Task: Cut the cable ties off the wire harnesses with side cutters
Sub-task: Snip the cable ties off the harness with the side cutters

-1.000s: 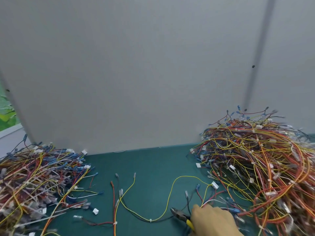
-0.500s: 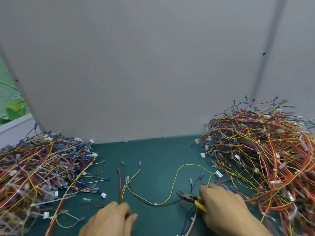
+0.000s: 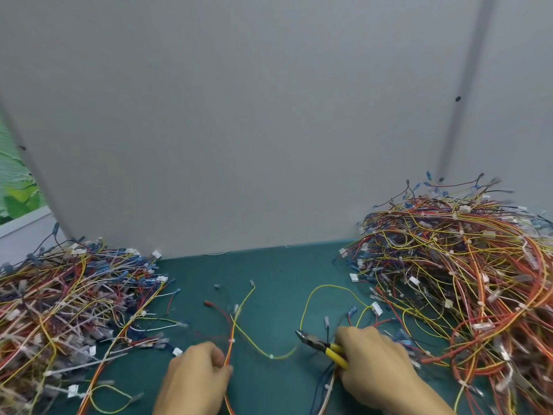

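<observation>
My right grip (image 3: 377,366) is closed tight around the yellow handles of the side cutters (image 3: 317,344), near the front of the table (image 3: 278,265). The dark tip of the cutters points left and a little away from me. It is close to a small white cable tie (image 3: 271,356) on a yellow wire, but not touching it. My left grip (image 3: 194,378) pinches a thin bunch of orange and yellow wires, part of one wire harness (image 3: 239,324). That harness lies loose on the middle of the table, between my two grips. The right pile (image 3: 463,280) of harnesses sits big and tall at the right edge. The left pile (image 3: 65,301) sits at the left edge. A grey wall (image 3: 269,115) stands along the back edge.
</observation>
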